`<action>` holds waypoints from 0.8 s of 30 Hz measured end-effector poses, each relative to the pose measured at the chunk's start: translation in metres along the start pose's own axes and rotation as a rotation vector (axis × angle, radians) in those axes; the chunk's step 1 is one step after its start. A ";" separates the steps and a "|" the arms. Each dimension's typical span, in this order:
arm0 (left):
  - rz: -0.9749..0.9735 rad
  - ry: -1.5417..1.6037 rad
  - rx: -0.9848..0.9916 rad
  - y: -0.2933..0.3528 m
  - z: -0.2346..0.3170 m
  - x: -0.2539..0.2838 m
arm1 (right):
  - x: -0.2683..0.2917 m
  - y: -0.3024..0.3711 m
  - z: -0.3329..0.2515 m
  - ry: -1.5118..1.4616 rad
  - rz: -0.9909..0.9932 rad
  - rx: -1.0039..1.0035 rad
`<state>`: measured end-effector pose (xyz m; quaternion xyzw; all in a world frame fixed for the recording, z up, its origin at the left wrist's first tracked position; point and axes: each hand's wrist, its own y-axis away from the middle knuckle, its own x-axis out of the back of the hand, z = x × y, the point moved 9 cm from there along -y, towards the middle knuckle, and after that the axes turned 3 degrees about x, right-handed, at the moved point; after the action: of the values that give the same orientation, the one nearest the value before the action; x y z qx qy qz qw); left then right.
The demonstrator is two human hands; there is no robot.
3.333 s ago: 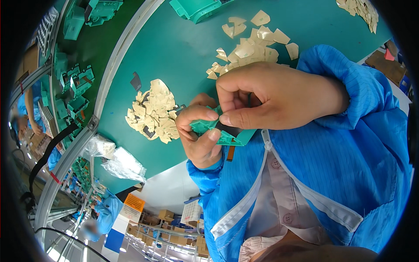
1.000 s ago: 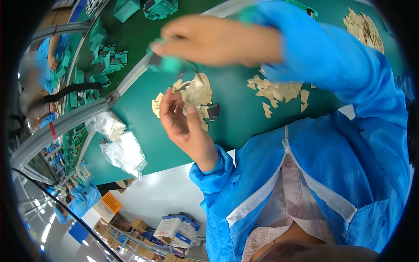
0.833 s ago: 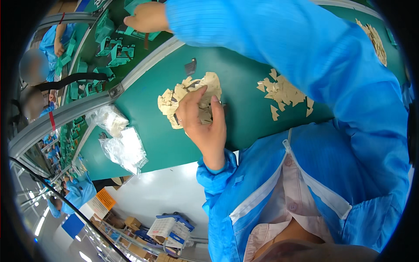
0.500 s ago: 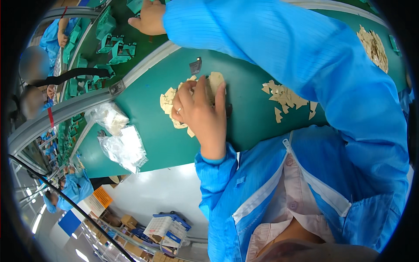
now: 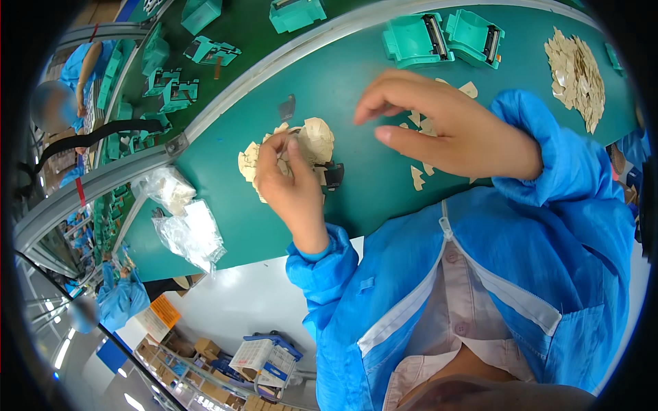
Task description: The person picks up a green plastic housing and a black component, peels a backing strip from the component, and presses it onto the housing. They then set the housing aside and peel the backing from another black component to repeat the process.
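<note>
1. Your left hand [image 5: 291, 181] pinches one tan piece [image 5: 279, 147] between thumb and fingertips, at the 9 o'clock side of the tan pile [image 5: 301, 147].
2. Your right hand [image 5: 445, 127] hovers empty, fingers loosely spread, at 3 o'clock of that pile.
3. Small black part [image 5: 334, 175] lies at the pile's 4 o'clock edge.
4. Two teal housings [image 5: 442, 38] sit at 12 o'clock on the green table [image 5: 226, 205].
</note>
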<state>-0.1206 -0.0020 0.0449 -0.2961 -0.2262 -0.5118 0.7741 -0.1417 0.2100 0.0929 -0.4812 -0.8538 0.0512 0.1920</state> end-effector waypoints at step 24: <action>-0.364 1.080 0.327 0.061 0.047 -0.061 | 0.007 0.037 0.008 0.153 0.296 -0.056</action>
<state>-0.0892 0.0892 0.0253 0.1731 0.0768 -0.6730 0.7150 -0.1183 0.2368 0.0770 -0.6094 -0.7576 0.0184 0.2332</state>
